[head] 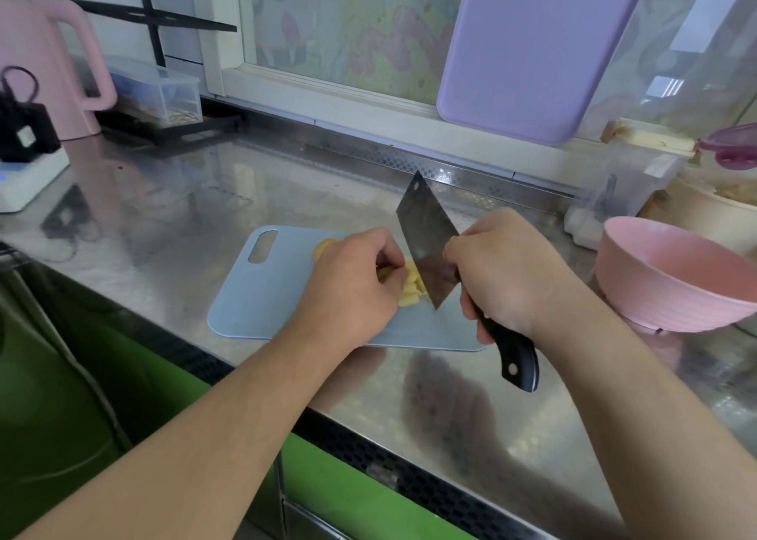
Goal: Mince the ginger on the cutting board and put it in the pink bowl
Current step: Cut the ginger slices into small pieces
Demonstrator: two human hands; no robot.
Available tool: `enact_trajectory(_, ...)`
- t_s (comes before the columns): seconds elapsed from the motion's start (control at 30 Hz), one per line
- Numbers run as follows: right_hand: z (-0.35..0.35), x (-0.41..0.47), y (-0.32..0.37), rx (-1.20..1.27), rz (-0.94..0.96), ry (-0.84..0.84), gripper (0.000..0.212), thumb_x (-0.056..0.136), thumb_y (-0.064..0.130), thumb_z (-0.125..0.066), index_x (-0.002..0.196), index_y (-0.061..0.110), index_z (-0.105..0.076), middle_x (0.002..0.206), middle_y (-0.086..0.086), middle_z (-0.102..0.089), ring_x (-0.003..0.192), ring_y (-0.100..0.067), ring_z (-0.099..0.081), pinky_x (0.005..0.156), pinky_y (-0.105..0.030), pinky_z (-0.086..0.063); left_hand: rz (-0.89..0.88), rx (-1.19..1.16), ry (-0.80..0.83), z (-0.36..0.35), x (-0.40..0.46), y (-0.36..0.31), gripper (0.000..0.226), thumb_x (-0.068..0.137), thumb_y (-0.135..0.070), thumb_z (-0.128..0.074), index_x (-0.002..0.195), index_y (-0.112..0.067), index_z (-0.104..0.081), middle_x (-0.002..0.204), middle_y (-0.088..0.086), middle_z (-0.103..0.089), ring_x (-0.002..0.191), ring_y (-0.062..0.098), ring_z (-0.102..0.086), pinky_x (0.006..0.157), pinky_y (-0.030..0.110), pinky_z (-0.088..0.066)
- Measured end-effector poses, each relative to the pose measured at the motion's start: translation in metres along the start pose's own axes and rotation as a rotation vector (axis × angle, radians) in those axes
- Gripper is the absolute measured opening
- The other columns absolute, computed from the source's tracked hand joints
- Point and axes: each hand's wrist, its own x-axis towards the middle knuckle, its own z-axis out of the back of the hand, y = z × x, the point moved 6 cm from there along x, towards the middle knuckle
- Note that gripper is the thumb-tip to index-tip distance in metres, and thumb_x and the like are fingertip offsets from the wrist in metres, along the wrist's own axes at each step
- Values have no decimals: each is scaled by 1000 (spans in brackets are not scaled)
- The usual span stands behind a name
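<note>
A pale blue cutting board point(262, 294) lies on the steel counter. Yellow ginger slices point(411, 289) sit on it, partly hidden under my left hand point(352, 281), whose curled fingers press down on them. My right hand point(508, 273) grips the black handle of a cleaver point(426, 248). The blade stands tilted, with its heel on the ginger just right of my left fingers. More ginger point(321, 248) shows beyond my left knuckles. The empty pink bowl point(672, 277) stands to the right of the board.
A purple board point(528, 52) leans against the window at the back. A pink kettle point(53, 64) and a white scale with a black device point(24, 162) stand at far left. Clear containers point(631, 183) and a cream bowl point(712, 212) crowd the right rear.
</note>
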Motion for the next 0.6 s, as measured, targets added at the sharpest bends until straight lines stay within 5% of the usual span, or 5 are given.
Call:
enact_trajectory(0.3,0,-5,3,-14,-2,10,32,103,17,-49,72,7,-56,56,-7,-62,38,-16,-58,36,-17,-46,6,3,-6,1,0,-1,15,90,-18,-76,79,-24,-68,80,-12,-73,84,5,-68,84,34,-58)
enact_trajectory(0.6,-3,-23,23,-210,29,140,39,103,7,-51,65,13,-45,81,-11,-63,77,-29,-62,78,-35,-60,-12,9,-14,1,0,-1,16,89,-16,-73,76,-24,-67,77,-13,-72,84,7,-67,82,33,-56)
